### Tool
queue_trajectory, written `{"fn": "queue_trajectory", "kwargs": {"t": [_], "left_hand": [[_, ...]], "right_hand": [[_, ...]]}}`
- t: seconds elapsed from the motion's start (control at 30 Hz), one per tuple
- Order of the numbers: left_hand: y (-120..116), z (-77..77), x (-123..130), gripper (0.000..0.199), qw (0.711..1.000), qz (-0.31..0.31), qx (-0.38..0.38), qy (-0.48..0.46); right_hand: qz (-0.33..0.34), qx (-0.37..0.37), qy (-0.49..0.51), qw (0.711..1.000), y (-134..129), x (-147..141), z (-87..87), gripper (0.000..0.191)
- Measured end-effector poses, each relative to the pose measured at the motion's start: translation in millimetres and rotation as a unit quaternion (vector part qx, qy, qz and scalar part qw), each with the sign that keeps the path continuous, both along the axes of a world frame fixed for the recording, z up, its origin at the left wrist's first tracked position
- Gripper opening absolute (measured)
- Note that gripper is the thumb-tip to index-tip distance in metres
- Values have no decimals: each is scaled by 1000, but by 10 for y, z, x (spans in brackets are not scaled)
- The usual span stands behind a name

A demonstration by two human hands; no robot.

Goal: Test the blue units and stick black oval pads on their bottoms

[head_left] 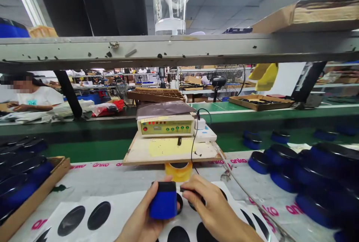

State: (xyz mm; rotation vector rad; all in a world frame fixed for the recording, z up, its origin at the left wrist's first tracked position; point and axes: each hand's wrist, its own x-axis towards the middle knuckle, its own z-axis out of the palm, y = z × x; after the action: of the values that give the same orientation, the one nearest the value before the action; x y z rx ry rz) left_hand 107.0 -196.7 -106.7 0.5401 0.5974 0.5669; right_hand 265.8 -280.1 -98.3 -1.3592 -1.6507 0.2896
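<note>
My left hand is closed around a blue plastic housing with a black top edge, held upright above the white sheets. Just to its right, my right hand has its thumb and fingers pinched on a small black piece, mostly hidden by the fingers. Its fingertips are close to the housing's right side. Beneath both hands lie white sheets with black oval stickers, some covered by my hands.
Blue-and-black housings lie piled at right and in a cardboard tray at left. Ahead, a control box sits on a wooden board, with yellow tape below it. A cable crosses at right. A person sits far left.
</note>
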Motion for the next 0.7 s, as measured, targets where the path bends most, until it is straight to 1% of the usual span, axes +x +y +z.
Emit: {"fn": "queue_trajectory", "kwargs": {"t": [0.03,0.1,0.23,0.33,0.43,0.5,0.57,0.63,0.7], "left_hand": [[-3,-22,-16,52,1000,-8,0,0],[0,-37,-40,52,1000,-28,-2,-2],[14,-6,-43,49,998,-65,-17,1],[-3,-24,-25,51,998,-59,-21,23],[-42,-112,-19,60,998,-32,-13,54],[-68,-182,-25,73,997,-6,33,75],[-88,-232,-36,82,991,21,99,88],[-102,-249,-49,83,983,33,149,98],[-109,-239,-60,81,978,27,178,101]], "right_hand": [[0,1,1,1000,-18,-1,-50,17],[3,8,3,1000,-57,5,-103,17],[16,33,-5,999,-100,14,-78,19],[18,52,-29,998,-109,-1,-72,19],[14,96,-69,993,-121,-33,-123,19],[-7,124,-107,986,-129,-46,-158,18],[-26,128,-140,982,-135,-42,-165,18],[-18,115,-145,983,-136,-19,-144,19],[3,102,-126,987,-136,9,-110,20]]}}
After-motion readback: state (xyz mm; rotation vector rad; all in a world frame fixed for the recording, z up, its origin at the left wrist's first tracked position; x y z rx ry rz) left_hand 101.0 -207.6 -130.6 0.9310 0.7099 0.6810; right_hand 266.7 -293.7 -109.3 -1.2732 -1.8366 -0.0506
